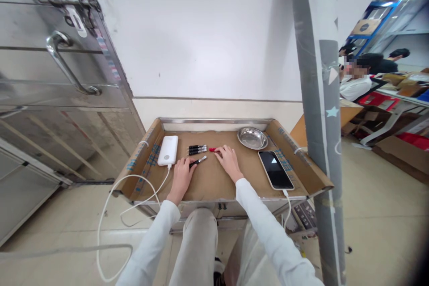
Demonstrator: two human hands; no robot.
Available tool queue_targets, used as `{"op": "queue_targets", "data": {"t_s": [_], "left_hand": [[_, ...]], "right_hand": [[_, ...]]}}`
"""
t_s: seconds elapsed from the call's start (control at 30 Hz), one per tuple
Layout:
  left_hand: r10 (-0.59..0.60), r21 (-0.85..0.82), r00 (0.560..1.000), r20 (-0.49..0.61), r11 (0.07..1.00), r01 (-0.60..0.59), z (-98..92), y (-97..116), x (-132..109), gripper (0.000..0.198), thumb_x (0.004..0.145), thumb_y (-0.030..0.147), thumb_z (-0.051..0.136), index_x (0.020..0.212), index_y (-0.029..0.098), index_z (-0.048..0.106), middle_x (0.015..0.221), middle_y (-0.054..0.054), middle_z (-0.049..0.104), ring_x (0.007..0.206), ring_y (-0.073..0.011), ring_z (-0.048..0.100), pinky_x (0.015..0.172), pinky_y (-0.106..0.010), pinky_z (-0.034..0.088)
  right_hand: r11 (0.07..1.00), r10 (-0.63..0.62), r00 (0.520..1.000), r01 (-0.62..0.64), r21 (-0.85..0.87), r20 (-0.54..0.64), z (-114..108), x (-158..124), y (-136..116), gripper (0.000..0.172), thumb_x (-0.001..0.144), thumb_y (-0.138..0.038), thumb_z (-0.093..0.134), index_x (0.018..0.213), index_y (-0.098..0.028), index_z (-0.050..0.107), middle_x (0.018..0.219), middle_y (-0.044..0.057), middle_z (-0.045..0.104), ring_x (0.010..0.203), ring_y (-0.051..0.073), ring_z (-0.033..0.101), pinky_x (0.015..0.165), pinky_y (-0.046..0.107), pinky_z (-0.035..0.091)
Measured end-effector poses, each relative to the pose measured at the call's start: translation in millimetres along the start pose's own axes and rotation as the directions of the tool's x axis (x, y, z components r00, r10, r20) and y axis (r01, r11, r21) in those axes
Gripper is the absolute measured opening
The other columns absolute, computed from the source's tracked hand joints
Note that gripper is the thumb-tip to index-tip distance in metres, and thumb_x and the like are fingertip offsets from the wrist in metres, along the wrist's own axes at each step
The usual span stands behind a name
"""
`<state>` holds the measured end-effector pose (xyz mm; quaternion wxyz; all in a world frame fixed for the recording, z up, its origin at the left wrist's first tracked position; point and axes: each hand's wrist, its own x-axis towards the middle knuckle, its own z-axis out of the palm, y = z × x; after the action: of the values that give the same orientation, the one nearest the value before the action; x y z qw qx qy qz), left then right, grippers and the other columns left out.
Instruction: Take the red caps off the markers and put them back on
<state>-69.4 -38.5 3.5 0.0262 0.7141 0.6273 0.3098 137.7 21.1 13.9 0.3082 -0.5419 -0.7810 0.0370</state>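
My left hand (182, 178) is closed on a black pen-like piece (198, 161) with a silvery tip, which points up and to the right. Several similar black pieces (197, 149) lie side by side just above it on the cardboard-lined tray table (214, 185). To their right, the fingertips of my right hand (228, 159) are at a small red piece (212, 149); its right end is hidden by the fingers. Both hands rest low over the middle of the cardboard.
A white power bank (168, 150) with a white cable lies left. A round metal dish (252, 138) stands back right, above a phone (276, 170) on a cable. A wrapped grey pole (321, 120) rises at right. People sit far right.
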Motion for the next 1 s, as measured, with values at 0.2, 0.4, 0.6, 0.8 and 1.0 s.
{"op": "queue_targets", "data": {"t_s": [0.2,0.4,0.6,0.8,1.0], "left_hand": [[0.037,-0.417,0.996,0.077,0.909,-0.002,5.6,22.3,4.8,0.016,0.086,0.03,0.054,0.096,0.02,0.06,0.097,-0.005,0.061,0.084,-0.0166,0.06,0.079,-0.032,0.049],[-0.025,-0.651,1.0,0.008,0.759,0.024,-1.5,68.8,34.8,0.024,0.082,0.031,0.059,0.103,0.019,0.057,0.102,-0.006,0.062,0.09,-0.0157,0.06,0.078,-0.029,0.049],[-0.191,-0.765,0.98,-0.062,0.64,0.076,-11.2,68.2,48.6,0.028,0.079,0.036,0.062,0.099,0.017,0.06,0.098,-0.006,0.065,0.087,-0.0147,0.061,0.083,-0.029,0.049],[-0.277,-0.767,0.961,-0.023,0.621,0.16,8.7,32.9,36.8,0.027,0.079,0.036,0.061,0.096,0.015,0.062,0.099,-0.009,0.067,0.09,-0.0173,0.063,0.086,-0.033,0.049],[0.021,-0.467,1.0,0.013,0.884,-0.012,35.2,36.1,39.4,0.007,0.084,0.024,0.056,0.086,0.019,0.06,0.091,-0.005,0.065,0.088,-0.0184,0.06,0.084,-0.036,0.047]], "right_hand": [[0.739,0.234,0.972,-0.197,0.645,0.029,-1.5,-12.9,-11.3,0.036,0.089,-0.049,0.042,0.098,-0.022,0.064,0.094,0.006,0.062,0.082,0.018,0.056,0.078,0.032,0.044],[0.011,0.252,0.847,-0.486,0.874,0.468,-2.7,-14.3,-7.4,0.03,0.072,-0.043,0.067,0.089,-0.018,0.067,0.079,0.003,0.067,0.063,0.012,0.058,0.062,0.025,0.048],[-0.081,0.2,0.83,-0.516,0.853,0.521,-13.7,-14.4,6.1,0.028,0.071,-0.035,0.071,0.094,-0.019,0.071,0.104,0.006,0.069,0.089,0.016,0.064,0.081,0.029,0.053],[-0.012,0.234,0.861,-0.461,0.887,0.451,-18.8,-17.9,15.7,0.031,0.064,-0.03,0.077,0.093,-0.019,0.072,0.101,0.006,0.07,0.092,0.017,0.064,0.094,0.033,0.048],[0.428,0.227,0.955,-0.272,0.862,0.189,-12.2,-21.4,14.5,0.025,0.072,-0.035,0.069,0.092,-0.02,0.071,0.096,0.006,0.071,0.091,0.019,0.065,0.094,0.039,0.046]]}}
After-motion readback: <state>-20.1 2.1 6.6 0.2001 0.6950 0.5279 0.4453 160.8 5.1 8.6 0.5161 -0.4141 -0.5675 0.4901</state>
